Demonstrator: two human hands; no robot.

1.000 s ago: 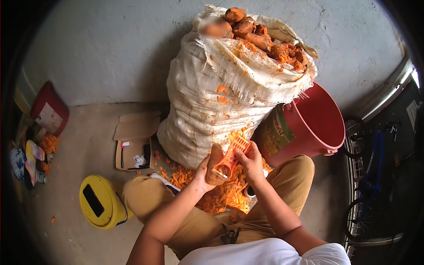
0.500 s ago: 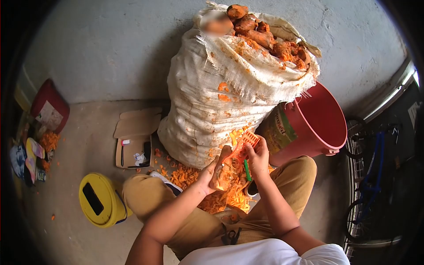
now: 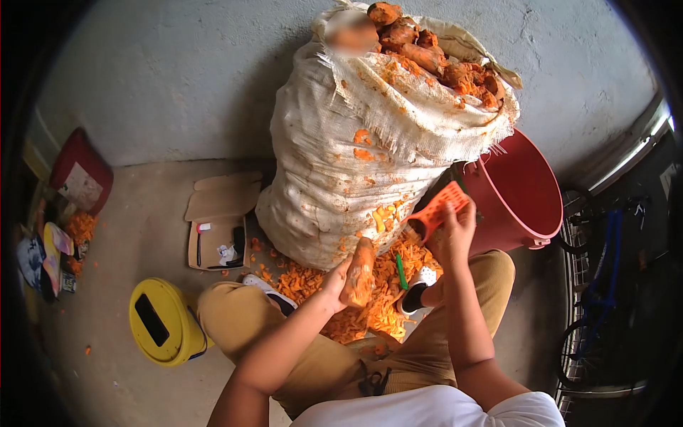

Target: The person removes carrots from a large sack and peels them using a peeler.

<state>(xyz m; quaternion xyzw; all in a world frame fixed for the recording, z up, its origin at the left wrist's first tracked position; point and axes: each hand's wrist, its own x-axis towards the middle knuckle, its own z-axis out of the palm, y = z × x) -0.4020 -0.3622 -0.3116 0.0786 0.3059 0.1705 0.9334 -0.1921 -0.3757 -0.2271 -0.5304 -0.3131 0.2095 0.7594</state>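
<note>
My left hand (image 3: 333, 288) is closed around a thick orange root vegetable (image 3: 361, 274), held upright and slightly tilted over the peelings. Patches of its surface look pale and scraped. To the right, my right hand (image 3: 457, 231) grips an orange plastic peeler (image 3: 435, 212) with a slotted flat part, held apart from the vegetable. Beneath both hands, a heap of orange peelings (image 3: 306, 283) covers the floor between my legs. A thin green handle (image 3: 401, 272) shows on the heap; what it belongs to is not clear.
A large white woven sack (image 3: 320, 156) full of root vegetables (image 3: 423, 57) stands ahead by the wall. Beside it leans a red bucket (image 3: 498, 213). On the left are an open cardboard box (image 3: 213, 245) and a yellow bucket (image 3: 192, 334) with a phone (image 3: 151, 319) on its lid.
My right hand has moved the peeler up and right, off the root vegetable. The left hand still holds the vegetable in nearly the same place.
</note>
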